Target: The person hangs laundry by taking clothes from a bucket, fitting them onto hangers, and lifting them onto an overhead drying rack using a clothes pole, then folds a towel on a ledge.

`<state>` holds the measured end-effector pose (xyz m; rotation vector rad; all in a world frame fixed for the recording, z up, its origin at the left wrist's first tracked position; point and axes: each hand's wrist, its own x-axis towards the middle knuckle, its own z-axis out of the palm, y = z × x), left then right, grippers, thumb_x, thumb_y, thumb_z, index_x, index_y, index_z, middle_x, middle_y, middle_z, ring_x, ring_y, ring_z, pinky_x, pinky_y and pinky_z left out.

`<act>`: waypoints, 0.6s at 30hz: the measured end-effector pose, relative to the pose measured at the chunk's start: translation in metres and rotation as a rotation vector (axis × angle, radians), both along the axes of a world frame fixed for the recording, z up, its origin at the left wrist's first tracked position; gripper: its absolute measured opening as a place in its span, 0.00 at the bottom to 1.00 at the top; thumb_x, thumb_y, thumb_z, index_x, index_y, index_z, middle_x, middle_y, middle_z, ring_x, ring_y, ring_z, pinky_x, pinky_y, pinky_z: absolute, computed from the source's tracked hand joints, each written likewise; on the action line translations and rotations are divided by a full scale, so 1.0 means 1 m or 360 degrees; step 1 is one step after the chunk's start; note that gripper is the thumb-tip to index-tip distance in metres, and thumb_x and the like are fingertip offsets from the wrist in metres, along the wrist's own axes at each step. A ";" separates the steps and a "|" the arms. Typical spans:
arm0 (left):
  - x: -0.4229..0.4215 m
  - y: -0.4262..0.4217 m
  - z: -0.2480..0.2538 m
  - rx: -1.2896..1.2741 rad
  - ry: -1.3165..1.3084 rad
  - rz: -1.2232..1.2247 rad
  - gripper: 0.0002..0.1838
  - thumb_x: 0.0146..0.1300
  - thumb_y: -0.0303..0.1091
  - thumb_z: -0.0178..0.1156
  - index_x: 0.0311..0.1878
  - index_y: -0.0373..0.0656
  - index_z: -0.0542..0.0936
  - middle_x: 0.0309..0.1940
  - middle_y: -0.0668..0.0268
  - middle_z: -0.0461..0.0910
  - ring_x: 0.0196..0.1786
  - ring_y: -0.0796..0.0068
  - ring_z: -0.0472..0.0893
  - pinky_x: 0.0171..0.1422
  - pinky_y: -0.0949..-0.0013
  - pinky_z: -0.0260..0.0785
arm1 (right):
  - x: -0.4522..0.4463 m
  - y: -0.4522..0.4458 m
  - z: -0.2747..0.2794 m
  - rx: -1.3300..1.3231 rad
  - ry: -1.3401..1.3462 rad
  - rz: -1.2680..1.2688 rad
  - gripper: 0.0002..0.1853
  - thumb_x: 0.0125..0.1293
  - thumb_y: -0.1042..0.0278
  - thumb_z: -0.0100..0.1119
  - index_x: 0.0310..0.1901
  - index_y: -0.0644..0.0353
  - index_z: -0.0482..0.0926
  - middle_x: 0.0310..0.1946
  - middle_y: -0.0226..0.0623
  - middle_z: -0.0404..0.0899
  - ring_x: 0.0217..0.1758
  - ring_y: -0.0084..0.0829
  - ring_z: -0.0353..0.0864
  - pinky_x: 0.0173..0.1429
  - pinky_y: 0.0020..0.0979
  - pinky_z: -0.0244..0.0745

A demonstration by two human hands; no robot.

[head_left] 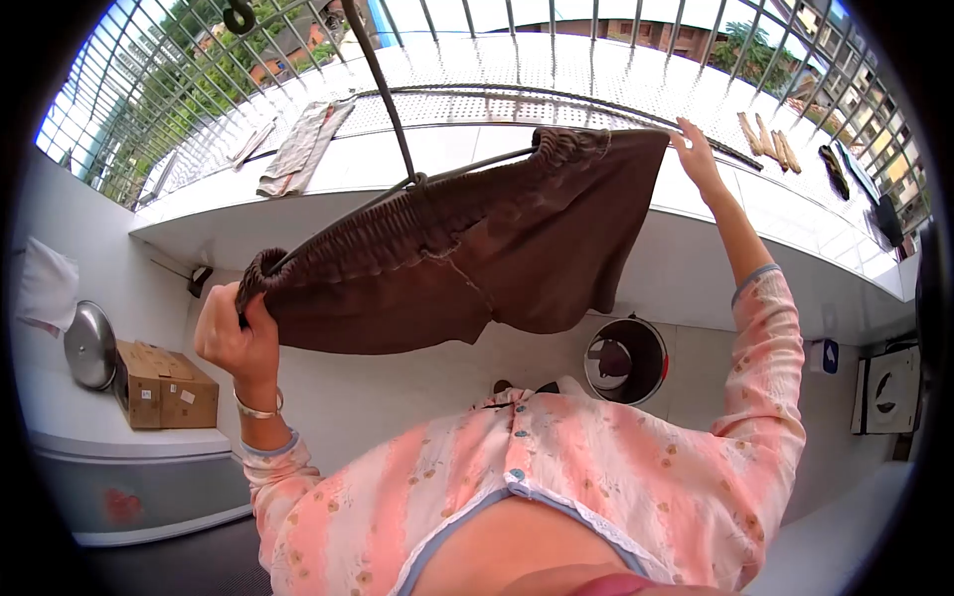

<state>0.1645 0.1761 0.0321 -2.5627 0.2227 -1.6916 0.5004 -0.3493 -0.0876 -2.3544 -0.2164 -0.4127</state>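
Observation:
Dark brown shorts [477, 248] with a gathered elastic waistband are spread on a wire hanger [407, 182], whose ends sit inside the waistband. A long stem rises from the hanger toward the top of the view. My left hand [238, 333] is closed around the left end of the waistband. On the far side, my right hand [701, 164] pinches the upper right corner of one leg and stretches it outward; its fingertips are partly hard to make out.
A white ledge [586, 189] runs ahead, backed by a metal grille [596, 20]. On it lie a folded cloth [308, 149] and several gloves [770, 142]. Below are a bucket [661, 368] with dark cloth inside, a cardboard box [164, 382] and a metal lid [91, 345].

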 end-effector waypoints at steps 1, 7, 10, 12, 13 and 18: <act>-0.012 0.009 -0.002 0.0007 -0.0007 0.0055 0.14 0.66 0.39 0.60 0.28 0.41 0.74 0.19 0.63 0.69 0.20 0.59 0.72 0.23 0.65 0.61 | 0.021 0.003 -0.026 -0.0201 -0.0041 0.0021 0.29 0.67 0.57 0.55 0.66 0.61 0.65 0.67 0.48 0.64 0.71 0.45 0.60 0.73 0.40 0.55; -0.067 0.019 0.012 0.0153 0.0163 0.0564 0.14 0.64 0.40 0.62 0.31 0.39 0.74 0.21 0.61 0.69 0.23 0.55 0.73 0.26 0.61 0.63 | 0.132 0.055 -0.073 -0.0995 -0.0043 0.0033 0.39 0.57 0.70 0.56 0.72 0.57 0.55 0.71 0.51 0.56 0.74 0.48 0.54 0.74 0.43 0.54; -0.086 0.024 0.020 0.0200 0.0221 0.0831 0.14 0.64 0.39 0.62 0.31 0.39 0.74 0.22 0.60 0.70 0.24 0.54 0.73 0.26 0.60 0.64 | 0.170 0.080 -0.085 -0.1065 0.0200 0.0067 0.39 0.57 0.68 0.54 0.72 0.55 0.54 0.71 0.50 0.58 0.74 0.47 0.56 0.73 0.49 0.56; -0.093 0.024 0.020 0.0227 0.0210 0.0952 0.13 0.63 0.38 0.63 0.31 0.38 0.74 0.22 0.59 0.70 0.25 0.53 0.74 0.27 0.59 0.64 | 0.172 0.089 -0.079 -0.1385 0.0214 0.0031 0.35 0.58 0.69 0.54 0.70 0.53 0.59 0.65 0.47 0.66 0.70 0.45 0.63 0.69 0.52 0.59; -0.097 0.025 0.019 0.0210 0.0250 0.1024 0.13 0.62 0.38 0.63 0.31 0.38 0.74 0.22 0.59 0.71 0.26 0.53 0.74 0.27 0.59 0.65 | 0.167 0.092 -0.072 -0.1462 0.0136 0.0076 0.31 0.58 0.70 0.54 0.66 0.54 0.65 0.58 0.45 0.72 0.65 0.43 0.68 0.65 0.52 0.63; -0.103 0.034 0.004 0.0156 0.0384 0.1399 0.12 0.60 0.35 0.65 0.31 0.39 0.74 0.25 0.59 0.74 0.28 0.55 0.76 0.29 0.61 0.67 | 0.181 0.077 -0.087 -0.1231 -0.0171 0.0494 0.10 0.61 0.69 0.53 0.43 0.62 0.75 0.41 0.49 0.77 0.46 0.48 0.78 0.47 0.45 0.75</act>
